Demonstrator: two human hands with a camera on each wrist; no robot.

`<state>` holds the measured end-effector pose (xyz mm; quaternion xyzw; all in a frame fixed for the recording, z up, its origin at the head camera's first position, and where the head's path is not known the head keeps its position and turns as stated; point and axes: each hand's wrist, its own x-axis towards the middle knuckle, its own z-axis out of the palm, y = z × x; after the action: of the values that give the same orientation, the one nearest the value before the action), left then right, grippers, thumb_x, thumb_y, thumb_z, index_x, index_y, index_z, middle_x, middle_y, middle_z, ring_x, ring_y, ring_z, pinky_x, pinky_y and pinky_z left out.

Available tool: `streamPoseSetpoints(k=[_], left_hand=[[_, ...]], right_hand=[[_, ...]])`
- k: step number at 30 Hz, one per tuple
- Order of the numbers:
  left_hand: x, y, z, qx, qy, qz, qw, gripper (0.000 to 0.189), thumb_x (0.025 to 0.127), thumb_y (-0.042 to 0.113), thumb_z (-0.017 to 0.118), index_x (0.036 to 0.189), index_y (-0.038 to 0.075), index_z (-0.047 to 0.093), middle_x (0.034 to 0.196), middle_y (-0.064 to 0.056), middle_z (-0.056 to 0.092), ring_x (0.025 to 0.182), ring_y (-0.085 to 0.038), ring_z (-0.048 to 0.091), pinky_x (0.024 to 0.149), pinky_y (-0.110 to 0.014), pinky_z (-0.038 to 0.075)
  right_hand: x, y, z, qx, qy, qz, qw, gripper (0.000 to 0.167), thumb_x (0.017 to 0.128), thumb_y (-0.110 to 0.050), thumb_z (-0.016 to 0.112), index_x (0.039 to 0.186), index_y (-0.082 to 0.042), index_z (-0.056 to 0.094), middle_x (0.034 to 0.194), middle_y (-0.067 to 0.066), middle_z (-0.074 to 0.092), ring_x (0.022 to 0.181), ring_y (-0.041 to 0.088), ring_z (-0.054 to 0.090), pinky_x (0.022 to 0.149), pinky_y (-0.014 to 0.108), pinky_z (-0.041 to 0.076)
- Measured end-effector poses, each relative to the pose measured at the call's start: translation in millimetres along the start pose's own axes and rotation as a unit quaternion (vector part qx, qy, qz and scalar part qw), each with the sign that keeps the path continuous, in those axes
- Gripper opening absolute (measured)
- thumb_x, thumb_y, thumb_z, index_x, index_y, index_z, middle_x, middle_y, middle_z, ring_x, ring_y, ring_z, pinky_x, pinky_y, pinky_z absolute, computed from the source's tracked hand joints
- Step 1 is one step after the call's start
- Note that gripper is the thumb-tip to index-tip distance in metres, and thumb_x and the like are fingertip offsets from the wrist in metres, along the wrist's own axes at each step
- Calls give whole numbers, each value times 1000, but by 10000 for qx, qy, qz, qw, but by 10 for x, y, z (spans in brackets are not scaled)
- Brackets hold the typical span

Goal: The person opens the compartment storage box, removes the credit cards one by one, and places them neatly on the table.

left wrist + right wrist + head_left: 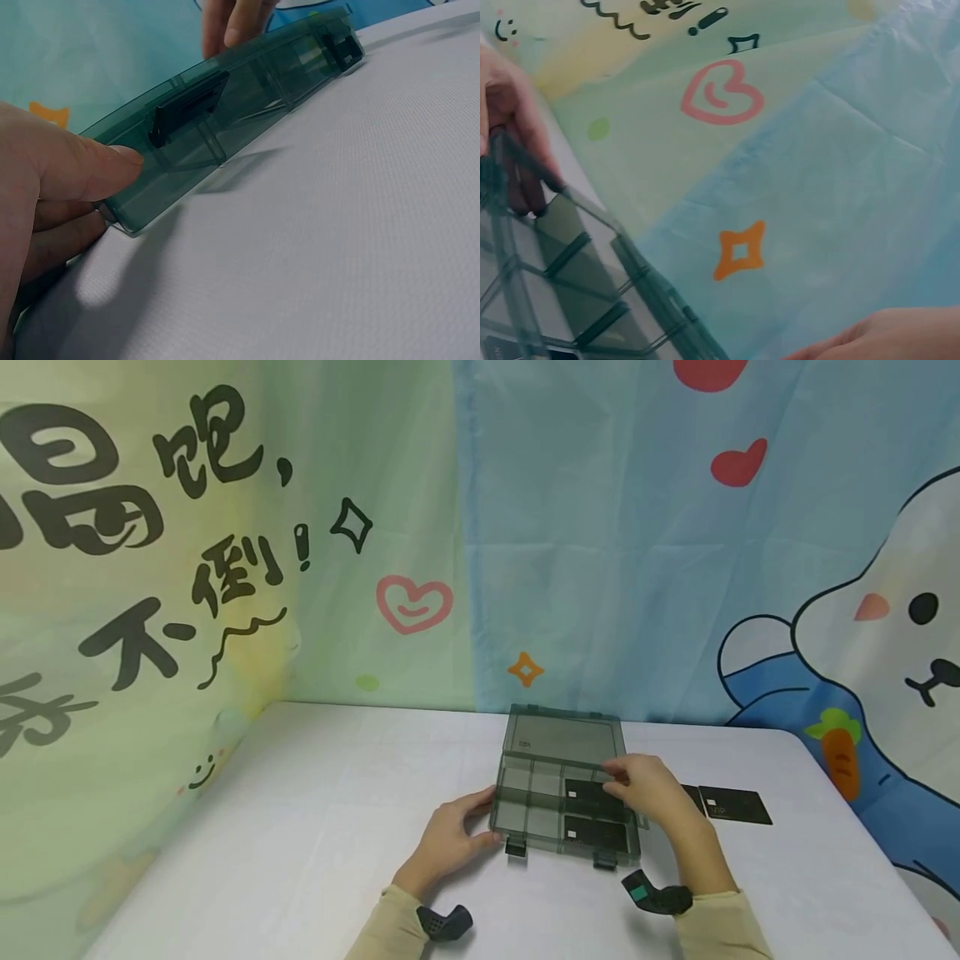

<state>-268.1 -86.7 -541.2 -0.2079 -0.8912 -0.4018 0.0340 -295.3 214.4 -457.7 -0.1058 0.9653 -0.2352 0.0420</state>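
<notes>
A dark translucent plastic compartment box (543, 802) stands on the white table with its lid (564, 737) swung back. My left hand (450, 835) grips its left front corner, thumb (120, 169) against the front wall. My right hand (647, 787) is over the box's right side, thumb and index finger apart, their tips close to a black card (585, 795) in the back right part. Another black card (595, 833) lies in the front right compartment. Two black latches hang at the front, one a latch (516, 846) near my left hand.
Right of the box, another black card (735, 805) lies on the table (315, 802), overlapping a further one partly hidden behind my right forearm. A printed fabric backdrop (555, 568) hangs behind the table. Both wrists wear dark bands.
</notes>
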Motion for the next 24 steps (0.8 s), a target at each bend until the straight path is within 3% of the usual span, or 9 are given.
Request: streamPoseSetpoints(k=[11, 24], left_hand=[[-6, 7, -5, -35, -16, -40, 10000, 71, 76, 32, 75, 139, 14, 48, 129, 0, 62, 124, -21, 55, 110, -44, 40], [1, -10, 5, -48, 3, 13, 10000, 70, 76, 33, 75, 139, 14, 48, 129, -1, 63, 122, -20, 57, 109, -45, 41]], right_hand=[[50, -90, 131, -889, 113, 248, 9957, 34, 88, -20, 66, 115, 2, 66, 111, 19, 68, 101, 38, 63, 84, 51, 54], [70, -101, 202, -1049, -30, 151, 9944, 30, 86, -22, 69, 109, -2, 69, 110, 18, 68, 103, 39, 62, 85, 53, 52]])
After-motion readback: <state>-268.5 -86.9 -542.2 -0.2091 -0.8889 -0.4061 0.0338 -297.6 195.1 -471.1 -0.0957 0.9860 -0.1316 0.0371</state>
